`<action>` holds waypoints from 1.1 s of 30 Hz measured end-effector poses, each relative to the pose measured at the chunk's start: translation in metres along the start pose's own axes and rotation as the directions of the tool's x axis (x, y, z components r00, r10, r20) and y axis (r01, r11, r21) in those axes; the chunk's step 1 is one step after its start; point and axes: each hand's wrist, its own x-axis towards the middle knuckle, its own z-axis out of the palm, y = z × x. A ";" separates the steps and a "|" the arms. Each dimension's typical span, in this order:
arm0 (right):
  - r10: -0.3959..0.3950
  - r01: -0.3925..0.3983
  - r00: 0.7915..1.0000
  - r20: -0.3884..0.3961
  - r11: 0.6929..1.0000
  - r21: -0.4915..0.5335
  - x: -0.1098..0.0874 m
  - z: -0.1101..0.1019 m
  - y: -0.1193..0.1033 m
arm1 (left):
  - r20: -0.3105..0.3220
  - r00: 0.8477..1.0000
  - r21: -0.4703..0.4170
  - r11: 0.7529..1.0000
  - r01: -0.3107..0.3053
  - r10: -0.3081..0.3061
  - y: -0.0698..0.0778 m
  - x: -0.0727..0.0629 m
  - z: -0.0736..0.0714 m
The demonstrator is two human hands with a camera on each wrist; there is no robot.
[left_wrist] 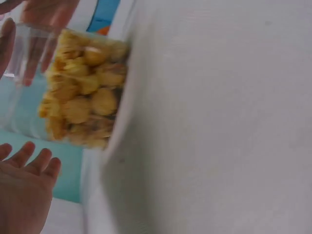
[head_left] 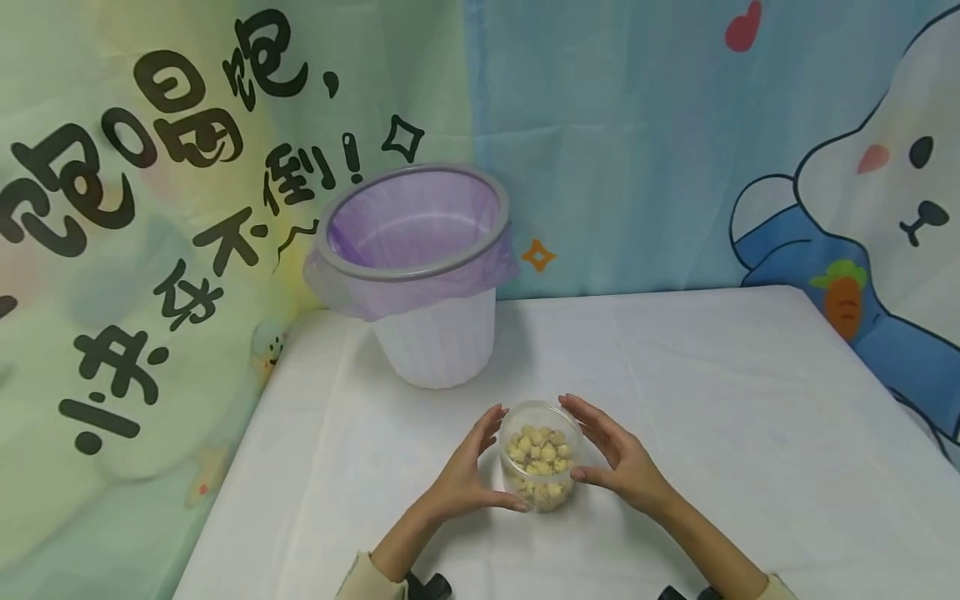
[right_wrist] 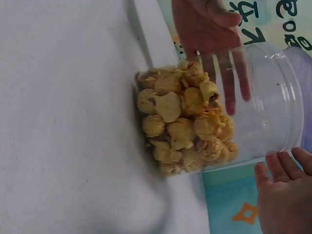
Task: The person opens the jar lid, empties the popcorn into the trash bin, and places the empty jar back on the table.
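Note:
A clear round plastic jar (head_left: 566, 421), partly filled with pale yellow popcorn (head_left: 538, 450), stands upright on the white cloth. On its left side is my left hand (head_left: 467, 477), thumb spread away from the fingers; in the left wrist view the left hand's fingers (left_wrist: 40, 161) show a gap to the jar wall. My right hand (head_left: 626, 467) flanks the other side, its thumb over the jar's edge in the head view. From the right wrist, the right fingertips (right_wrist: 274, 158) appear right by the jar's rim, loosely extended.
A white ribbed bin (head_left: 438, 346) with a purple liner (head_left: 420, 208) and grey rim ring stands behind the jar, to the left. The white-covered table (head_left: 712, 375) ends at a printed curtain (head_left: 622, 150) at the back and left.

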 end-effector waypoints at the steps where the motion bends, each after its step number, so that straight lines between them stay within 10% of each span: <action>1: 0.009 -0.009 1.000 0.007 1.000 0.015 -0.001 0.001 0.002 | 0.015 1.000 -0.004 1.000 0.012 -0.012 -0.003 0.000 0.003; 22: 0.099 -0.099 0.994 -0.040 0.995 0.011 -0.004 0.008 0.007 | 0.045 0.998 0.016 0.999 0.045 -0.046 -0.021 0.002 0.024; 33: 0.032 -0.029 0.999 -0.016 0.981 0.193 0.004 -0.001 -0.014 | 0.035 0.999 0.136 0.991 -0.011 0.007 0.021 0.014 -0.001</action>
